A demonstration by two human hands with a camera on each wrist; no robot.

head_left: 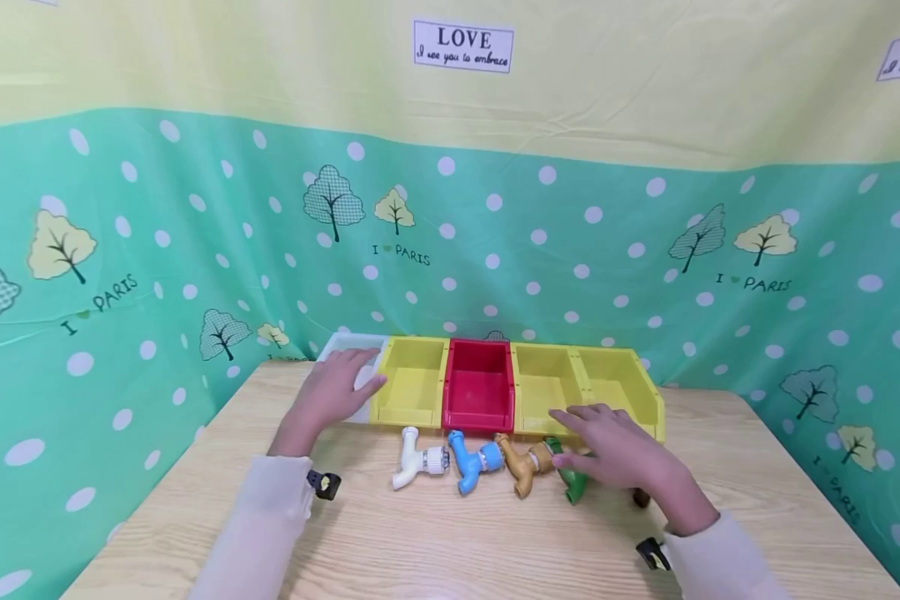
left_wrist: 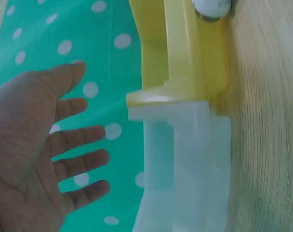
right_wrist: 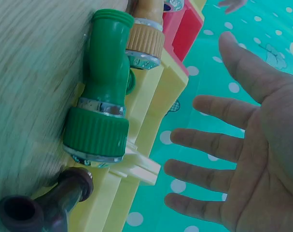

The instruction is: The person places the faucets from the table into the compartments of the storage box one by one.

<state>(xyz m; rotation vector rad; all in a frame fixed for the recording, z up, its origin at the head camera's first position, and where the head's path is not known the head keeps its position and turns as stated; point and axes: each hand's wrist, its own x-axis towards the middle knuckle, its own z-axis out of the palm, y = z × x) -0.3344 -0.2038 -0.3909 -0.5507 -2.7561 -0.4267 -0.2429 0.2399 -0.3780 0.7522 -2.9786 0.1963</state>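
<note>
In the head view my left hand (head_left: pixel 335 389) hovers over the clear bin (head_left: pixel 351 342) at the row's left end, fingers spread and holding nothing. My right hand (head_left: pixel 615 446) hangs palm down above the right end of a row of plastic taps, its fingers straight and apart. The row runs from a white tap (head_left: pixel 418 460) through a blue tap (head_left: pixel 474 461) and a tan tap (head_left: pixel 523 465) to a green tap (head_left: pixel 572 482), partly hidden by the right hand. A dark brown tap (right_wrist: pixel 54 203) shows beside the green one in the right wrist view.
Behind the taps, joined bins stand side by side: the clear one, a yellow bin (head_left: pixel 412 383), a red bin (head_left: pixel 479 387) and two more yellow bins (head_left: pixel 621 379). They sit on a wooden table (head_left: pixel 435 550). A patterned green and yellow cloth (head_left: pixel 450 192) hangs behind and around the sides.
</note>
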